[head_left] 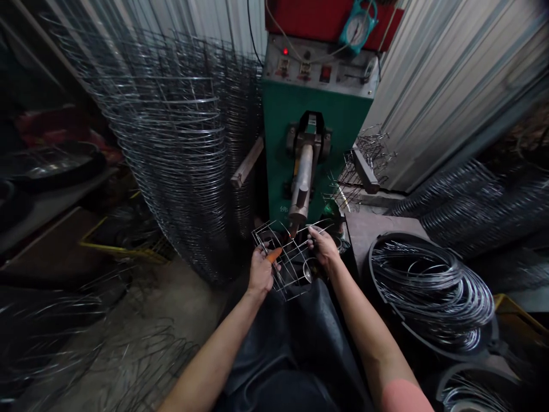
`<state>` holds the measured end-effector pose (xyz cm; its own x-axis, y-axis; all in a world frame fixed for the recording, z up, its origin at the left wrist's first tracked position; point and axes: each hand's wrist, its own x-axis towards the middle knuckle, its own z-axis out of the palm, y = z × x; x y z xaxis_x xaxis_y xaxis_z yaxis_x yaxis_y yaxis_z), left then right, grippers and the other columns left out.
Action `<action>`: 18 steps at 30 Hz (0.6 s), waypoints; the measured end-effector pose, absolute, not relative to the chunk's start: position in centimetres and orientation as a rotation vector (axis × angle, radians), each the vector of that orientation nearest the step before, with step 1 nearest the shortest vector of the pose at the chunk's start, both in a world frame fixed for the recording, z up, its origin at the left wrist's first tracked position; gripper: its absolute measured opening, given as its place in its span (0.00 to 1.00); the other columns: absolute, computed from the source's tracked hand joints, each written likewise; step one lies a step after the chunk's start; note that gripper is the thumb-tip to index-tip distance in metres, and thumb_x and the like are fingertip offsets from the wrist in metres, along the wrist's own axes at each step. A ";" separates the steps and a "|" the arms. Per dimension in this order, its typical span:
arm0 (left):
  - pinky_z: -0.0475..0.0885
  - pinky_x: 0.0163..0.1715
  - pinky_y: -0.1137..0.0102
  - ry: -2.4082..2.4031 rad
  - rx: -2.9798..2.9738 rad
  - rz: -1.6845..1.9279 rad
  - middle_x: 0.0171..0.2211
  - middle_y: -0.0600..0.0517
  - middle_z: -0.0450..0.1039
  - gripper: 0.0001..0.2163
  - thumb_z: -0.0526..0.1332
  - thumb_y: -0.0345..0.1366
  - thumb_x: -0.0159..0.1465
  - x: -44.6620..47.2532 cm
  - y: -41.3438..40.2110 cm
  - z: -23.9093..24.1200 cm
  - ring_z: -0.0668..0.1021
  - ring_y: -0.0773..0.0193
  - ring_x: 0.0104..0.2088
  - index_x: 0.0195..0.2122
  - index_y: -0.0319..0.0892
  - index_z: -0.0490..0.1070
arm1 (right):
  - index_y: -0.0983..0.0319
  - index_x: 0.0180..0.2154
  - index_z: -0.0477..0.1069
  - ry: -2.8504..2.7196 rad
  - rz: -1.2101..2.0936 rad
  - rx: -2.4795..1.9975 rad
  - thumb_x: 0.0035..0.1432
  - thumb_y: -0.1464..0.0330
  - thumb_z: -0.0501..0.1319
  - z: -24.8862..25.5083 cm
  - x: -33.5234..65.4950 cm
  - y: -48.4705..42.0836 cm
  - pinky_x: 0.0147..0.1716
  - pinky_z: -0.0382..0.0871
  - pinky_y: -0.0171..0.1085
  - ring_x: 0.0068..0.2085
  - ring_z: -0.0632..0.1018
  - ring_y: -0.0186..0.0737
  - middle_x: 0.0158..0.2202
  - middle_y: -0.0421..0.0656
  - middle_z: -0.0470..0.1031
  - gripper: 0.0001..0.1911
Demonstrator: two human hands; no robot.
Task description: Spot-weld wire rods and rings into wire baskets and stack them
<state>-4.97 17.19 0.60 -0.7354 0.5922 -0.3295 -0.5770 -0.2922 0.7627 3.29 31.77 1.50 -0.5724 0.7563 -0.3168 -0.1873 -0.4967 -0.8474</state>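
A small wire cage frame point(288, 257) sits under the metal electrode arm point(301, 189) of a green welding machine point(315, 114). My left hand point(261, 269) grips the frame's left side, fingers closed round the wires, with an orange fingertip cover showing. On the right side my right hand point(322, 249) pinches the upper wires of the same frame. The electrode tip touches or nearly touches the frame's top wires. A dark apron point(295, 337) covers my lap below the frame.
A tall stack of wire ring frames point(180, 160) leans at the left of the machine. Coiled wire rings point(429, 286) lie in a black tub at the right, with more coils point(476, 200) behind. Finished wire pieces point(360, 166) rest beside the machine. Loose wires point(86, 343) litter the floor.
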 end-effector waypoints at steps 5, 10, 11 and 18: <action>0.57 0.12 0.77 1.191 -0.019 2.106 0.23 0.63 0.59 0.25 0.70 0.31 0.39 -5.0 17.2 0.4 0.61 0.78 0.15 0.37 0.43 0.59 | 0.63 0.31 0.68 -1.017 2.128 -0.940 0.36 0.67 0.70 1.8 3.1 32.3 0.12 0.55 0.22 0.16 0.64 0.22 0.18 0.32 0.65 0.18; 0.56 0.12 0.77 1.175 -0.060 2.150 0.22 0.63 0.59 0.24 0.69 0.31 0.40 -5.3 17.4 0.5 0.61 0.78 0.15 0.37 0.43 0.59 | 0.63 0.31 0.68 -1.047 2.105 -0.893 0.39 0.66 0.69 1.5 2.2 31.8 0.12 0.55 0.22 0.16 0.64 0.22 0.18 0.33 0.65 0.16; 0.57 0.12 0.77 1.174 -0.065 2.154 0.22 0.63 0.59 0.24 0.69 0.31 0.40 -5.3 17.4 0.6 0.61 0.78 0.15 0.37 0.43 0.59 | 0.63 0.31 0.68 -1.046 2.099 -0.888 0.39 0.66 0.69 1.4 2.1 31.7 0.12 0.55 0.22 0.16 0.64 0.22 0.18 0.32 0.65 0.16; 0.58 0.12 0.77 1.152 -0.105 2.168 0.22 0.62 0.62 0.25 0.70 0.31 0.38 -5.7 17.8 0.4 0.62 0.77 0.15 0.36 0.43 0.59 | 0.63 0.29 0.67 -1.063 2.101 -0.861 0.38 0.67 0.68 1.2 1.2 32.2 0.11 0.53 0.22 0.15 0.62 0.22 0.17 0.32 0.64 0.15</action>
<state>-5.74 17.83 0.38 -0.7715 0.5224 -0.3632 -0.5933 -0.3844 0.7073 1.25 32.19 1.24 -0.5929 0.7594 -0.2681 -0.2337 -0.4809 -0.8451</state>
